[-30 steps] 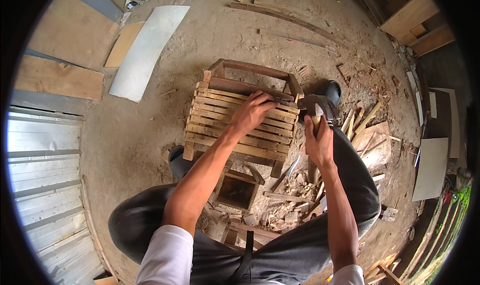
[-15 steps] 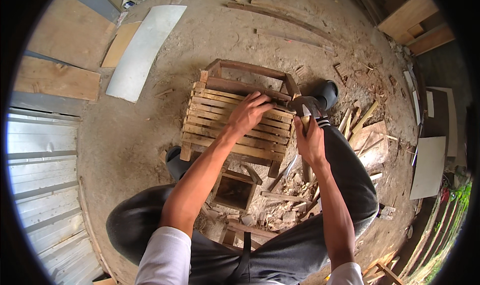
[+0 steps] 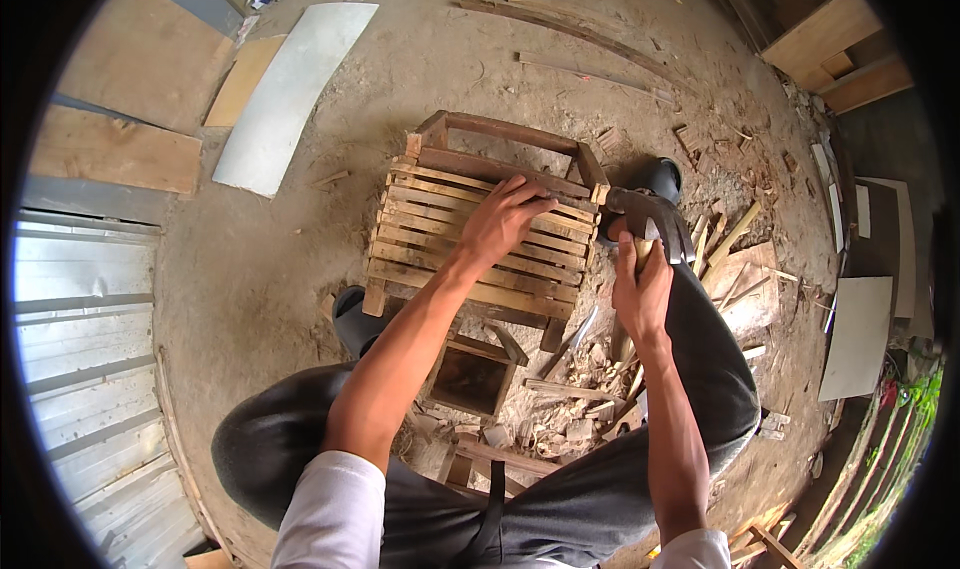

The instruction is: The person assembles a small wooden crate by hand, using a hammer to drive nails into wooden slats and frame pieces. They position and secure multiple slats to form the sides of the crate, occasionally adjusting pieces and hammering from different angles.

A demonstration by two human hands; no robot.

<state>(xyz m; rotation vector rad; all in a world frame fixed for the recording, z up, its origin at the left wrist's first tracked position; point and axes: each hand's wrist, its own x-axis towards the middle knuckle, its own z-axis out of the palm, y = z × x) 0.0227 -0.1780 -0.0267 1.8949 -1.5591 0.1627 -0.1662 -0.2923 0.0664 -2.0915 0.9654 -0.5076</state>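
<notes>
Nearest the camera: dark trousers (image 3: 620,489), knees spread, white sleeves at the lower edge. Between the legs, a small open wooden box (image 3: 470,377) and a litter of wood scraps (image 3: 570,419) on the dirt floor (image 3: 260,269).

Right hand (image 3: 640,294) closed around the handle of a claw hammer (image 3: 650,219); the head sits at the right corner of the slatted crate (image 3: 480,239), touching or just beside the top slat's end. Cannot tell which.

Left hand (image 3: 505,224) lies flat on the slats, fingers spread and gripping nothing, pressing the crate down.

Step in hand, by my reading: working a slat end or nail at that corner. The next move would call for firm downward bracing from the left hand and the hammer kept clear of those fingers.

Farther out: white board (image 3: 290,94) on the ground, plywood sheets (image 3: 110,149) at left, long sticks (image 3: 590,34) beyond.
</notes>
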